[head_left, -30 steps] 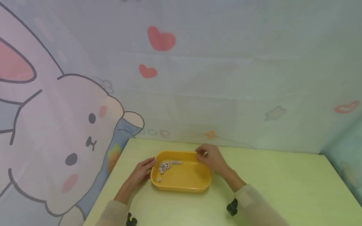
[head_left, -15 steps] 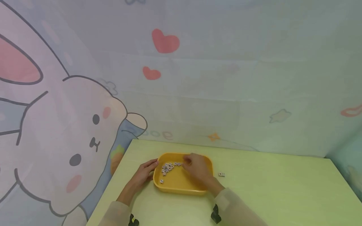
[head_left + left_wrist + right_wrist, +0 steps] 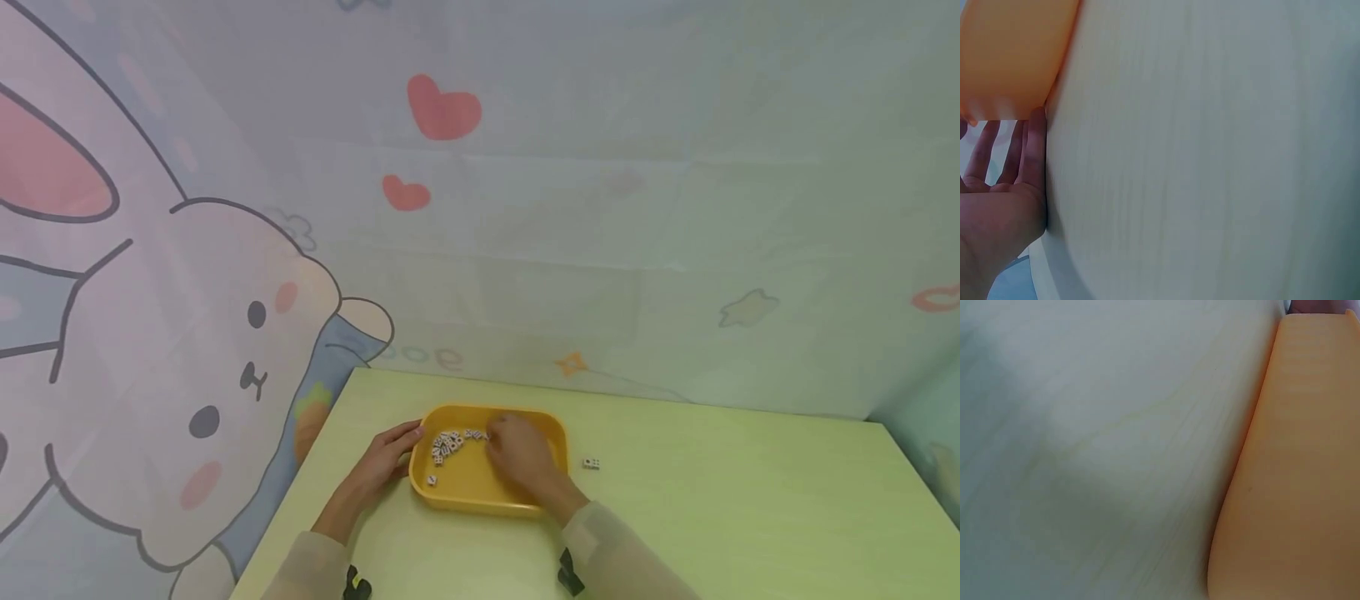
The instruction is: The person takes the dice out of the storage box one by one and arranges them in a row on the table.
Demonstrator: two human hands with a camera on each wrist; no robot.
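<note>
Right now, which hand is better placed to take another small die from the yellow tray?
The right hand: it is over the tray beside the dice. The left hand rests against the tray's outer edge.

My bench is pale green with a faint wood grain, and its far edge runs close along the backdrop. That backdrop is a light, soft-coloured cloth printed with a big cartoon rabbit on my left, two red hearts above the middle, a small orange star low down, and a pale greenish star further right. A small carrot print sits just beside the rabbit, near the bench's left corner.
</note>
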